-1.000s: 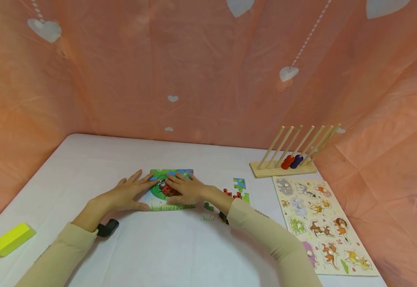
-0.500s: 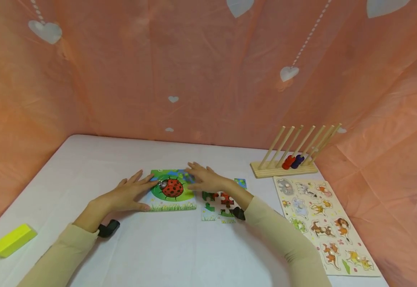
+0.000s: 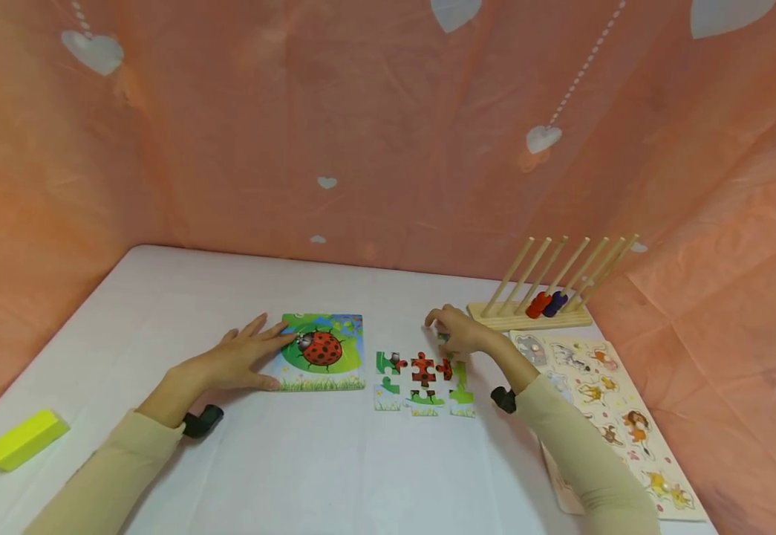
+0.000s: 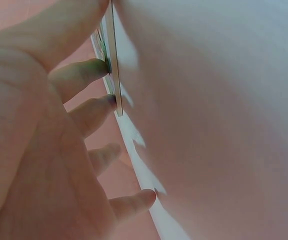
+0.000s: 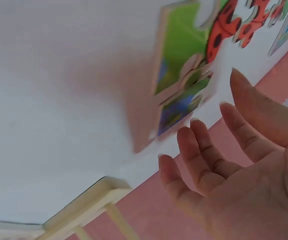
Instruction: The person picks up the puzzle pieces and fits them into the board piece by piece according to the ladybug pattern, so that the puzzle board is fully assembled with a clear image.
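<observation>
A square ladybug picture board (image 3: 321, 353) lies flat near the middle of the table. My left hand (image 3: 243, 360) rests at its left edge, fingers spread; in the left wrist view the fingertips (image 4: 100, 70) touch the board's thin edge. To the right of the board lie several loose jigsaw pieces, among them a red spotted one (image 3: 422, 369) and a grass piece (image 3: 388, 396). Above their far right corner hovers my right hand (image 3: 457, 332), fingers loosely bent with nothing between them. A blue-green corner piece (image 5: 179, 112) lies close to its fingertips, partly hidden in the head view.
A wooden peg stand (image 3: 528, 319) with red and purple beads stands at the back right. An animal knob puzzle board (image 3: 628, 416) lies at the right, partly under my right sleeve (image 3: 575, 438). A yellow block (image 3: 25, 440) sits at the far left.
My right hand has left the ladybug board and moved right to the jigsaw pieces, uncovering the ladybug picture and most of the pieces. The left hand has stayed at the board's edge.
</observation>
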Demonstrator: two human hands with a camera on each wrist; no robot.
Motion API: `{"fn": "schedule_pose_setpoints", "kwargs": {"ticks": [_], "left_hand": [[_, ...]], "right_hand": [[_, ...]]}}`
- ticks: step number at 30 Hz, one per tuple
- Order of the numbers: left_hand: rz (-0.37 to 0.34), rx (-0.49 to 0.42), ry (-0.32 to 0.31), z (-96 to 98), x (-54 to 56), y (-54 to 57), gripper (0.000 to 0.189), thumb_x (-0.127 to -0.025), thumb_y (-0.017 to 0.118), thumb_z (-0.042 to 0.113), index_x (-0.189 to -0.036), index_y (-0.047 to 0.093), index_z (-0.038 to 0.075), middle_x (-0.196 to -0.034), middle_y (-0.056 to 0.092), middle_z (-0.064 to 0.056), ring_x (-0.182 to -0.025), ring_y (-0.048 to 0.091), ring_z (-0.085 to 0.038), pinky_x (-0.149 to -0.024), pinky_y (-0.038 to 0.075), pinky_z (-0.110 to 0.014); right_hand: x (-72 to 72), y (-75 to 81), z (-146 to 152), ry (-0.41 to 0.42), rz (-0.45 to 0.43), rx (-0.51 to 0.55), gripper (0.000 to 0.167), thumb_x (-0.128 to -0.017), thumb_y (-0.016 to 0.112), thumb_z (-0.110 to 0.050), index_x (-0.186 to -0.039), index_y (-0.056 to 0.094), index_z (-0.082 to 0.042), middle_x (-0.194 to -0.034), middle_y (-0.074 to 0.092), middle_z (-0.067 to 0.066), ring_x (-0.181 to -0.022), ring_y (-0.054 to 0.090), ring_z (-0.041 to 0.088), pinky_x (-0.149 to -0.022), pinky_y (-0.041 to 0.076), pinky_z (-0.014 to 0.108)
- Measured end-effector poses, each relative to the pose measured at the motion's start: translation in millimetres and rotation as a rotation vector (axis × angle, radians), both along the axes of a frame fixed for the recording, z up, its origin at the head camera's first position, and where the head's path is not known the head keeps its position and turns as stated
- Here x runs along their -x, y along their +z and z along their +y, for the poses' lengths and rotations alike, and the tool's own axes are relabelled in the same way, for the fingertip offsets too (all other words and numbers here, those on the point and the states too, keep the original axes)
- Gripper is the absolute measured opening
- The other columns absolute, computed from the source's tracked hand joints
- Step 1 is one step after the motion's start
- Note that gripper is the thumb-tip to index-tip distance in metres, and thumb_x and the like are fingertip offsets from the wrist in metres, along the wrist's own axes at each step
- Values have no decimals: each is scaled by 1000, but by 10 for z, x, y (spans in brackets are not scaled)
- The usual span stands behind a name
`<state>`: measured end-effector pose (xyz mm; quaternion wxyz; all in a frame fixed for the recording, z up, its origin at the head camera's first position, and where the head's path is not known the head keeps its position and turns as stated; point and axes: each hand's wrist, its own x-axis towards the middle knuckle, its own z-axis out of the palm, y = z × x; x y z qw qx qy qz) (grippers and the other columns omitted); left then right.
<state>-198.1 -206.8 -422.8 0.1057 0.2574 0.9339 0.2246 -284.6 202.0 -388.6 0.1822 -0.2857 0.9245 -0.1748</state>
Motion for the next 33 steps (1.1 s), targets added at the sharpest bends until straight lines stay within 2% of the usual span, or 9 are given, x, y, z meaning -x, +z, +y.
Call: {"fn": "schedule_pose_setpoints", "kwargs": {"ticks": [4, 12, 22, 27, 33], "left_hand": [[6, 8, -4, 19, 5, -4, 85, -83, 78, 45, -150, 44, 7, -160, 26, -23, -145, 8, -54, -105, 12, -79], [9, 21, 0, 31, 5, -9, 85, -82, 78, 45, -151, 43, 7, -160, 27, -23, -145, 9, -54, -104, 14, -79], [-7, 4, -1, 24, 0, 24, 85, -82, 78, 44, -150, 43, 5, -159, 26, -24, -145, 7, -54, -105, 11, -79], [-1, 12, 3, 16, 4, 18, 86, -82, 79, 44, -150, 44, 6, -159, 27, -24, -145, 8, -53, -105, 12, -79], [5, 10, 4, 3, 8, 5, 86, -82, 79, 44, -150, 44, 6, -159, 27, -23, -145, 8, -54, -105, 12, -79]], "right_hand": [[-32, -17, 107, -11, -12, -3, 51, -79, 78, 6, -124, 56, 0, -113, 51, 21, -106, 51, 33, -91, 46, 46], [-33, -67, 159, 1, 44, -4, 49, -73, 75, 12, -117, 57, 2, -99, 52, 16, -90, 45, 25, -83, 44, 41], [-20, -82, 155, -48, 52, 27, 49, -71, 73, 16, -116, 57, 3, -102, 52, 17, -95, 49, 29, -88, 47, 45], [25, -88, 157, -23, 75, 100, 36, -76, 67, 20, -109, 60, 7, -96, 54, 16, -87, 50, 27, -80, 47, 41], [75, -30, 140, 35, 32, 196, 21, -80, 66, 19, -95, 62, 4, -79, 56, 8, -71, 45, 18, -66, 41, 31]]}}
